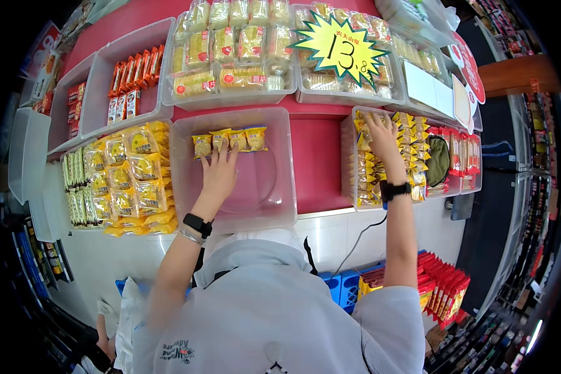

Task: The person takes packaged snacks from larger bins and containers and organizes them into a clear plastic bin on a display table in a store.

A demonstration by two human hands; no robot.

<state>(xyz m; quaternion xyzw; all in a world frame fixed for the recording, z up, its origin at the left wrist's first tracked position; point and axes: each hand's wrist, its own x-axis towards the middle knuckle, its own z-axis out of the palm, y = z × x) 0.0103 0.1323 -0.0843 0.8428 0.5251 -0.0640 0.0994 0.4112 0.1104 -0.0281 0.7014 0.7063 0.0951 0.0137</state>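
Several small yellow-wrapped snack packets (256, 139) stand side by side in a row along the back of a translucent plastic bin (280, 205). My left hand (220, 170) reaches into that bin, fingers spread, with its fingertips on the middle packets of the row; a firm grip does not show. To the right, my right hand (381, 135) is over another translucent bin (348, 173), which holds stacked yellow-wrapped packets (406, 140). Its fingers rest at the back left packets, and whether they hold one cannot be told. Each wrist wears a black band.
Left stand yellow snack packs (121, 177). Behind are bins of packaged rolls (224, 44), a yellow starburst price sign (341, 49) and red-wrapped snacks (138, 70). A dark green pouch (438, 160) lies right. A cable (357, 236) hangs below; blue crates (341, 285) stand on the floor.
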